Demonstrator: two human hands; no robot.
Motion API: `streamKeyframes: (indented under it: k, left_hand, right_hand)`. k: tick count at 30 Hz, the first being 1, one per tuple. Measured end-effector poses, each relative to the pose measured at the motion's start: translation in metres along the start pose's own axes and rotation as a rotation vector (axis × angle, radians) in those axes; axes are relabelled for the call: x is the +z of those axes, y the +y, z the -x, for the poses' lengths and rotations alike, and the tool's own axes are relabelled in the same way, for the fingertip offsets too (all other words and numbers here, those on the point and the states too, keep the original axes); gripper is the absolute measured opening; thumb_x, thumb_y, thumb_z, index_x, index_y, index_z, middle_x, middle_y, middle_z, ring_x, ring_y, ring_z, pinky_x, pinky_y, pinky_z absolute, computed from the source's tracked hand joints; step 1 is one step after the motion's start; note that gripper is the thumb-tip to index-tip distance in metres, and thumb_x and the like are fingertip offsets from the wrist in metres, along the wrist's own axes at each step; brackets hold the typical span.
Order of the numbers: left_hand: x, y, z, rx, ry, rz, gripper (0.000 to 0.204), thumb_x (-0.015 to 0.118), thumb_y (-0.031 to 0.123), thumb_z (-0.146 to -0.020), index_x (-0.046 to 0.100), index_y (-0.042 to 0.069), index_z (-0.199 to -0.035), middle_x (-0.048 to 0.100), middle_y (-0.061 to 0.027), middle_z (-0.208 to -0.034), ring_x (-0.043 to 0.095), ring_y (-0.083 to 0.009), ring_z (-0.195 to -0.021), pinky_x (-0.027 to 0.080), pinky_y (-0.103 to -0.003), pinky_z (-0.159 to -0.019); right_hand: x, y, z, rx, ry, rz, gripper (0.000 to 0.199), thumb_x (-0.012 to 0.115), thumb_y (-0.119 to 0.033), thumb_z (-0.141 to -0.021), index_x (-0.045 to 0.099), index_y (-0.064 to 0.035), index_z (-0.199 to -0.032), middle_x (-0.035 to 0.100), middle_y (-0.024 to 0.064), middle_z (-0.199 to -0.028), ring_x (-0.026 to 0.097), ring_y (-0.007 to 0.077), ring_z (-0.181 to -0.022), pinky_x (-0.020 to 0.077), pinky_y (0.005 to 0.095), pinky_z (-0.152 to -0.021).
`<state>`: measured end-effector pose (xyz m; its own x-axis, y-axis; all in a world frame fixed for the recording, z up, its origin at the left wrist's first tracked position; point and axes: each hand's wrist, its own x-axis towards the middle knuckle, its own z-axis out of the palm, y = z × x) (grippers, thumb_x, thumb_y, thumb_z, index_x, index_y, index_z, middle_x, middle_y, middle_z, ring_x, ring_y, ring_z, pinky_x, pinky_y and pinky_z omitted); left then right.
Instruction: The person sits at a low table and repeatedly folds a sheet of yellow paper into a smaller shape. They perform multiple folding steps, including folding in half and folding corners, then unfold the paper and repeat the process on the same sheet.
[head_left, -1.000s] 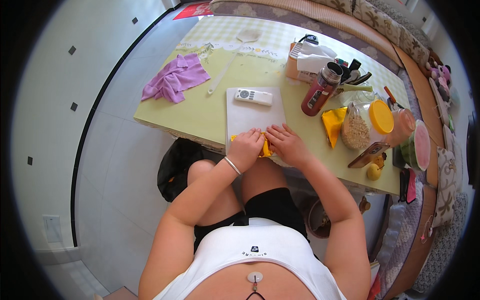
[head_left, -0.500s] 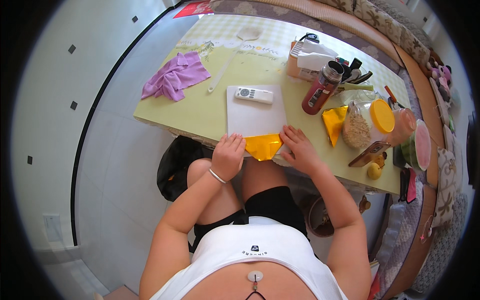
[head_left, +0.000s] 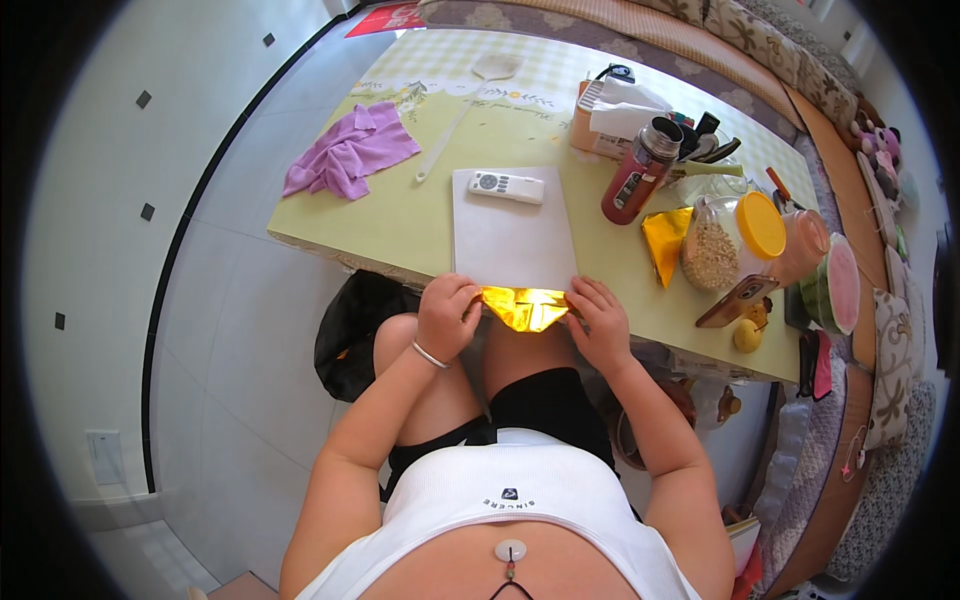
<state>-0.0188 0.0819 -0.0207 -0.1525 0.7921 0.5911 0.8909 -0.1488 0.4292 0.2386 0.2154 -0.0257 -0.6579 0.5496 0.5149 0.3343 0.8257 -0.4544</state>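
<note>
A folded piece of shiny gold foil paper (head_left: 525, 312) stretches between my two hands at the near edge of the table. My left hand (head_left: 447, 318) pinches its left end between thumb and fingers. At the opposite end, my right hand (head_left: 600, 318) grips it the same way. The foil's upper edge runs straight and its lower part tapers downward over my lap. Just beyond the foil lies a white sheet or pad (head_left: 512, 240), with a white remote control (head_left: 506, 187) resting on its far part.
Right of the pad stand a dark red thermos (head_left: 637, 180), another gold foil piece (head_left: 667, 240), a yellow-lidded jar (head_left: 712, 255), a phone (head_left: 737, 302) and a cut watermelon (head_left: 835, 285). A tissue box (head_left: 605, 120) stands farther back. A purple cloth (head_left: 355, 150) and fly swatter (head_left: 450, 140) lie left.
Both hands have shifted from lying flattened at the foil's ends to pinching them. The foil has come slightly toward me, away from the pad, and tilted.
</note>
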Motion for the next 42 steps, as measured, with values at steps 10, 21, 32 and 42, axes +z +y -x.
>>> streamKeyframes:
  k: [10,21,32,42]
  left_hand:
    - [0.007,0.007,0.001,-0.851,0.172,1.048,0.009,0.066,-0.001,-0.094,0.064,0.003,-0.101,0.071,-0.008,-0.084,0.07,-0.0155,-0.066,0.057,-0.025,-0.06]
    - [-0.011,0.011,0.006,-0.93,0.244,1.239,0.011,0.067,-0.002,-0.093,0.071,-0.002,-0.103,0.073,-0.0102,-0.088,0.073,-0.0181,-0.073,0.063,-0.028,-0.069]
    - [-0.029,0.007,0.014,-0.892,0.174,1.042,0.012,0.071,-0.003,-0.09,0.073,-0.003,-0.102,0.073,-0.0088,-0.086,0.07,-0.0165,-0.069,0.058,-0.026,-0.069]
    - [-0.038,0.016,0.011,-1.058,0.015,1.016,0.008,0.071,0.001,-0.089,0.072,-0.002,-0.096,0.071,-0.0058,-0.084,0.067,-0.0135,-0.07,0.054,-0.025,-0.068]
  right_hand:
    - [0.014,-0.03,-0.014,0.597,0.37,-1.043,0.011,0.067,0.003,-0.095,0.066,-0.0036,-0.104,0.065,0.001,-0.089,0.063,0.007,-0.073,0.051,0.0209,-0.067]
    - [0.012,-0.038,-0.012,0.541,0.282,-1.05,0.014,0.065,0.002,-0.097,0.067,0.0001,-0.111,0.07,0.0065,-0.096,0.071,0.0131,-0.079,0.0592,0.0253,-0.074]
    - [-0.004,-0.04,-0.031,0.849,0.022,-1.148,0.013,0.068,-0.004,-0.096,0.07,0.0013,-0.108,0.072,0.008,-0.088,0.072,0.0132,-0.073,0.057,0.0217,-0.065]
    - [0.0,-0.036,-0.029,0.771,0.033,-0.989,0.009,0.069,-0.006,-0.095,0.073,0.0009,-0.099,0.069,0.0037,-0.076,0.064,0.0075,-0.059,0.051,0.0192,-0.053]
